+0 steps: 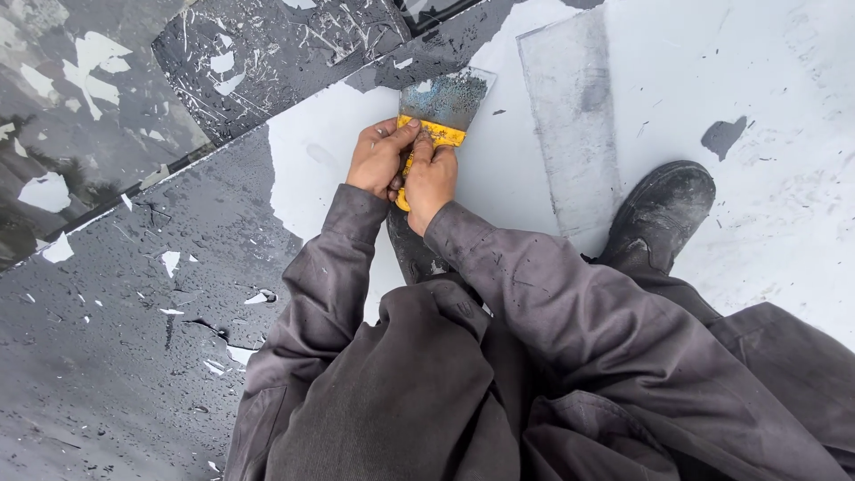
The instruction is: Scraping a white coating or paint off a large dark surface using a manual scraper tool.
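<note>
Both hands, the left hand (378,160) and right hand (430,178), squeeze the scraper (441,111) handle tight, so its blade presses flat against the grey paint (134,294).

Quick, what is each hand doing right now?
Left hand: closed on the scraper's yellow handle.
Right hand: closed lower on the same handle.
</note>
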